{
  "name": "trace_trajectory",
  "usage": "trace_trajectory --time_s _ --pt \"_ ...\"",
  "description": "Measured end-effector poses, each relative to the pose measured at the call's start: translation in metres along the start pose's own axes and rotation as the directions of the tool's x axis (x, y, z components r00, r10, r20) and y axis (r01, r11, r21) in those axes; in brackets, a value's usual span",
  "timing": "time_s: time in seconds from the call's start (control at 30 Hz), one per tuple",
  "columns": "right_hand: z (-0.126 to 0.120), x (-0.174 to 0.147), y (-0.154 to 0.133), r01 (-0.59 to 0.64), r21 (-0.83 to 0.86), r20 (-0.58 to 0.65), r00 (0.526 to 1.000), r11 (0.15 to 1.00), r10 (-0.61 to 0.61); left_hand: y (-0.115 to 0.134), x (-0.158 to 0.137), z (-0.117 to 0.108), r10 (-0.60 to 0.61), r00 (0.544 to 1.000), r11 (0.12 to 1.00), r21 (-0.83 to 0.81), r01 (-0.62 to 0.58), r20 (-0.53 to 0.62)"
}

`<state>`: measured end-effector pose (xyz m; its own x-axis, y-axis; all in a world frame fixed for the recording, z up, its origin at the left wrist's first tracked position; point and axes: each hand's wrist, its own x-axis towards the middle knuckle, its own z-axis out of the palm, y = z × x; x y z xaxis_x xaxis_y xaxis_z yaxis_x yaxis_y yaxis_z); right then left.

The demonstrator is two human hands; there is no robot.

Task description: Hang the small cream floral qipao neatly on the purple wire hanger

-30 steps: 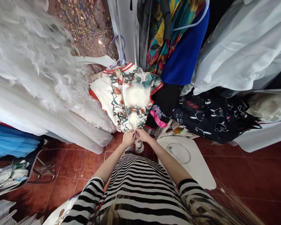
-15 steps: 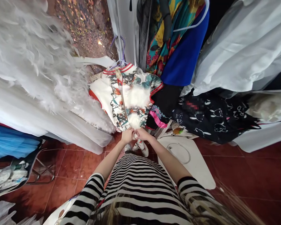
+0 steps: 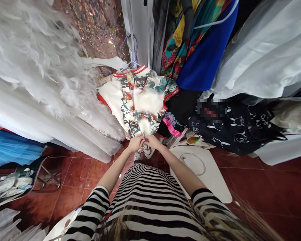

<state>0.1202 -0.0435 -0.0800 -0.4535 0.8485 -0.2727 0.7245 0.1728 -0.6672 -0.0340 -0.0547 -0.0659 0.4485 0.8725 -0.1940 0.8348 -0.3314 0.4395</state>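
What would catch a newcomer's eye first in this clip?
Most likely the printed dress with red piping, hanging on a purple hanger in the middle; the left hand and right hand meet pinched at its lower front. To the left a white feathered gown fills the view. At the bottom is the person's black-and-white striped top, above a red tiled floor.

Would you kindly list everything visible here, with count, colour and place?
printed dress: one, white with red trim, hanging at centre on a purple hanger
feathered garment: one, white, left
blue tulle: one, far left
floral garment: one, teal and yellow, top
blue garment: one, top right
black printed fabric: one, right
white board: one, on the red tiled floor
left hand: pinching the dress hem
right hand: pinching the hem, touching the left
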Motion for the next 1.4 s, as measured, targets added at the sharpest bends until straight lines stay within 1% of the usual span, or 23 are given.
trace_trajectory --time_s 0.17,0.33,0.43,0.5,0.6,0.7,0.8,1.03,1.2,1.3,1.4 --pt "0.002 -0.001 -0.004 -0.022 0.000 -0.017 1.000 1.000 0.022 -0.002 -0.002 -0.005 -0.039 0.999 0.999 0.017 0.040 -0.035" --pt "0.003 -0.004 -0.008 -0.028 -0.022 -0.017 0.999 0.999 0.028 -0.009 0.004 -0.026 -0.083 0.991 0.996 0.034 0.087 -0.109" --pt "0.001 -0.005 -0.014 -0.040 -0.028 -0.019 0.999 0.999 0.039 -0.010 0.006 -0.037 -0.063 0.991 0.997 0.036 0.067 -0.118" --pt "-0.002 -0.003 -0.019 -0.044 -0.025 -0.050 0.998 0.999 0.043 -0.007 0.004 -0.038 -0.028 0.995 0.999 0.035 0.031 -0.098" --pt "-0.006 -0.001 -0.026 -0.048 -0.015 -0.106 0.993 0.999 0.046 0.000 0.000 -0.033 0.003 0.997 0.999 0.038 0.000 -0.081" --pt "-0.007 -0.002 -0.029 -0.065 0.004 -0.124 0.990 0.998 0.065 0.004 -0.004 -0.028 -0.009 0.995 0.999 0.052 0.014 -0.098" --pt "-0.006 -0.005 -0.031 -0.082 0.024 -0.132 0.988 0.996 0.084 0.005 -0.005 -0.027 -0.038 0.992 0.997 0.067 0.046 -0.121" --pt "-0.011 -0.005 -0.030 -0.047 0.044 -0.147 0.988 0.998 0.053 0.008 -0.001 -0.039 -0.087 0.985 0.991 0.087 0.100 -0.148" --pt "-0.004 -0.011 -0.025 -0.024 0.040 -0.128 0.991 0.999 0.029 0.004 0.006 -0.052 -0.112 0.974 0.986 0.097 0.133 -0.197" --pt "0.001 -0.013 -0.021 -0.027 0.034 -0.123 0.992 0.999 0.031 0.003 0.010 -0.057 -0.105 0.973 0.986 0.106 0.129 -0.207" --pt "-0.003 -0.010 -0.019 -0.030 0.028 -0.137 0.990 0.999 0.034 0.006 0.010 -0.057 -0.079 0.978 0.988 0.119 0.103 -0.193"
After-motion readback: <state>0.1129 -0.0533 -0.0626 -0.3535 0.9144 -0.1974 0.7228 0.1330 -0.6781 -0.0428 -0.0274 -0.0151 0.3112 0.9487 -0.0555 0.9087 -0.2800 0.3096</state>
